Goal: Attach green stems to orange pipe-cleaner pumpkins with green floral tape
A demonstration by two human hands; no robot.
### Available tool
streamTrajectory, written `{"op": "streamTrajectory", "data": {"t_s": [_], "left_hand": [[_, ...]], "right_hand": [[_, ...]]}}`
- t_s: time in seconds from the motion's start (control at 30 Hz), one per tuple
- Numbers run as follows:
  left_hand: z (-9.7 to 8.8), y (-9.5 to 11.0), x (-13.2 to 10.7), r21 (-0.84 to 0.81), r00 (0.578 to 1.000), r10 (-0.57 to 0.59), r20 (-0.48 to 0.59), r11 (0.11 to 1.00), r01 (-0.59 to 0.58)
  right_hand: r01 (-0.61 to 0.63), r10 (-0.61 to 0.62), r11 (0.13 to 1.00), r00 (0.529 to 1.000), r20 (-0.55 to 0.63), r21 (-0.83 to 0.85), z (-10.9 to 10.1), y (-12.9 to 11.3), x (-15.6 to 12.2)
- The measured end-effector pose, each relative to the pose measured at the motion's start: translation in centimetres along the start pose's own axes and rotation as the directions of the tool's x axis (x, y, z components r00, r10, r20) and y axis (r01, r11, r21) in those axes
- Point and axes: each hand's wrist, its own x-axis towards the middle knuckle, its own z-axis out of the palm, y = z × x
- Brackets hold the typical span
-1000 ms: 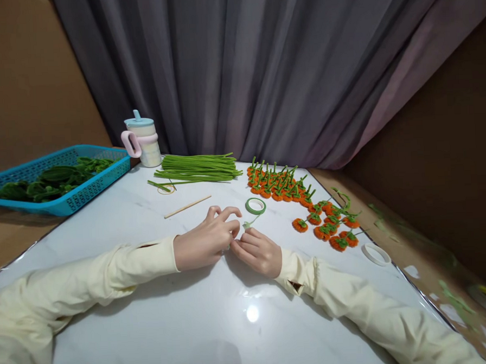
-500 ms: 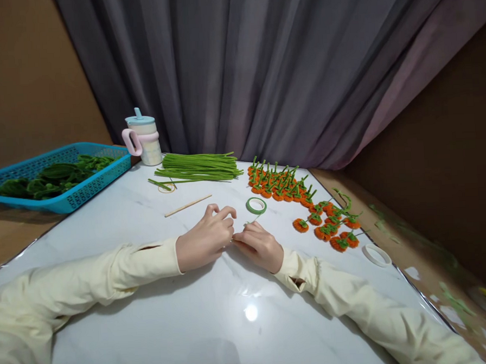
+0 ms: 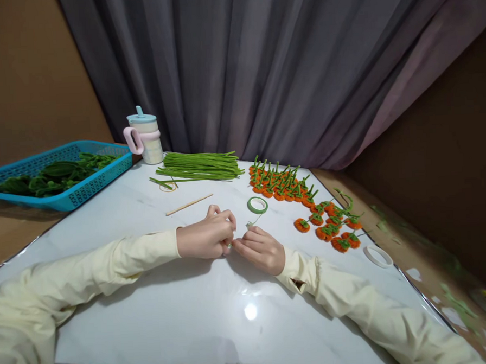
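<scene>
My left hand (image 3: 211,234) is closed in a pinch above the middle of the white table (image 3: 185,321). At its fingertips shows a tiny pale-green bit, too small to name. Facing it, my right hand (image 3: 262,250) has its fingers curled and its thumb and forefinger pressed together close to the left fingertips. A roll of green tape (image 3: 257,205) lies just beyond the hands. From it a thin strip runs down to the curled fingers of my right hand, where the hand partly hides it.
Orange-and-green fuzzy flower heads (image 3: 281,184) stand at the right back. Green fuzzy stems (image 3: 199,167) lie behind a wooden stick (image 3: 189,204). A lidded cup (image 3: 145,138) and a blue basket (image 3: 70,199) of green leaves are left. A white ring (image 3: 378,256) lies near the right edge.
My left hand has moved slightly down, its fingers drawn closer together. My right hand has tilted a little, with its fingertips still close to the left ones. The view has shifted slightly.
</scene>
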Motion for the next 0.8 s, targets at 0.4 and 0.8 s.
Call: {"op": "streamTrajectory", "data": {"t_s": [0.4, 0.8], "left_hand": [[0.4, 0.7, -0.5, 0.487, 0.979, 0.162, -0.122, 0.869, -0.083], [0.1, 0.6, -0.4, 0.369, 0.984, 0.18, -0.011, 0.915, -0.164]], "right_hand": [[-0.261, 0.265, 0.961, 0.964, -0.036, 0.089, 0.5, -0.4, 0.0], [0.016, -0.016, 0.998, 1.0, -0.002, -0.056, 0.0, -0.2, 0.2]]}}
